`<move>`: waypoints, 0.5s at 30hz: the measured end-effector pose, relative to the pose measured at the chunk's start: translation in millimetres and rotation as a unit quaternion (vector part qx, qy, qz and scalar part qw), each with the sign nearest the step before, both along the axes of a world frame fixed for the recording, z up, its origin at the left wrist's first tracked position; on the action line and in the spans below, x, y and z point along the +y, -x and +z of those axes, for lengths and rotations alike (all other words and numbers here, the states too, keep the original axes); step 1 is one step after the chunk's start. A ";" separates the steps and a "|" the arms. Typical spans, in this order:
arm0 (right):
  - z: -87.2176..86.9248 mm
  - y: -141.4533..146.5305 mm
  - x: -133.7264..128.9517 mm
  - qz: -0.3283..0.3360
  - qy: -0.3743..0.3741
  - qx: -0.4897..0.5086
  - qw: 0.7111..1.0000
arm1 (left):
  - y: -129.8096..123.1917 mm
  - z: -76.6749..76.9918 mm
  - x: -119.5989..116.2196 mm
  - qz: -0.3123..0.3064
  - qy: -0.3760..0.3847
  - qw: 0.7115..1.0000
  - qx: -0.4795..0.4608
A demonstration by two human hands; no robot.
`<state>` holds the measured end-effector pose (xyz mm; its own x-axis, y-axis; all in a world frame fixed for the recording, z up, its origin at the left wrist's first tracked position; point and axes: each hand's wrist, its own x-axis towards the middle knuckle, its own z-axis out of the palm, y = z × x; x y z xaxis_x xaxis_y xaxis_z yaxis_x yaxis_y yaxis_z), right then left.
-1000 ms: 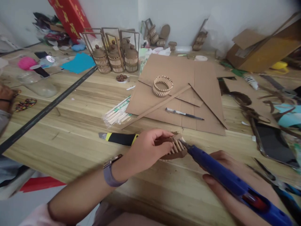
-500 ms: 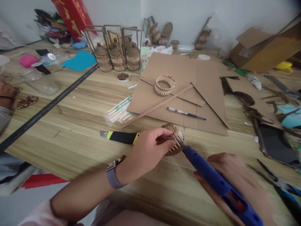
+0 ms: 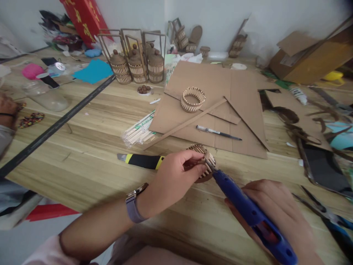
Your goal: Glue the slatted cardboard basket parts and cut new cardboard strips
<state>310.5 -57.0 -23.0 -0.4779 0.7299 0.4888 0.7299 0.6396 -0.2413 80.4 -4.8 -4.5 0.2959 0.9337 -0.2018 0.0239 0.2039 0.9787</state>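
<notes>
My left hand (image 3: 176, 173) is closed on a small slatted ring (image 3: 211, 159) of pale sticks and brown bands, tilted on the wooden table. Thumb and index finger pinch at its brown band. Wrapped in my right hand (image 3: 275, 209) is a blue hot glue gun (image 3: 242, 200), its nozzle touching the ring close to my left fingertips. Just left of my left hand lies a black and yellow utility knife (image 3: 143, 161). Beyond it, a second slatted ring (image 3: 193, 99) stands on a cardboard sheet (image 3: 245, 138). Any glue at the nozzle is too small to make out.
A pen (image 3: 219, 133) and cardboard strips lie on the sheet. Bagged sticks (image 3: 139, 129) are left of it. Several finished lantern-like pieces (image 3: 138, 68) stand behind. Pliers (image 3: 322, 209) and a phone (image 3: 325, 165) lie at right. Another person's hand (image 3: 7, 105) rests far left.
The glue gun and my right hand have shifted slightly left, bringing the nozzle nearer my left fingertips along the ring. My left hand keeps its hold, almost still.
</notes>
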 end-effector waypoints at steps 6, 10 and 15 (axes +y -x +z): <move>2.6 4.6 -4.6 -0.018 -0.031 -0.038 0.999 | 0.9 0.7 1.0 0.004 -0.023 0.999 0.028; -1.2 9.3 -7.6 -0.050 -0.068 -0.033 0.996 | 0.7 1.6 0.6 0.005 -0.015 1.000 0.014; -4.6 4.2 -7.9 -0.053 -0.083 -0.062 0.993 | -0.5 1.2 -0.5 0.005 0.006 1.000 -0.009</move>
<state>306.3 -65.0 -27.6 -0.4678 0.6931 0.5485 0.8123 0.5817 -0.0423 80.8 -5.3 -3.2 0.2893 0.9345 -0.2073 0.0043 0.2153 0.9765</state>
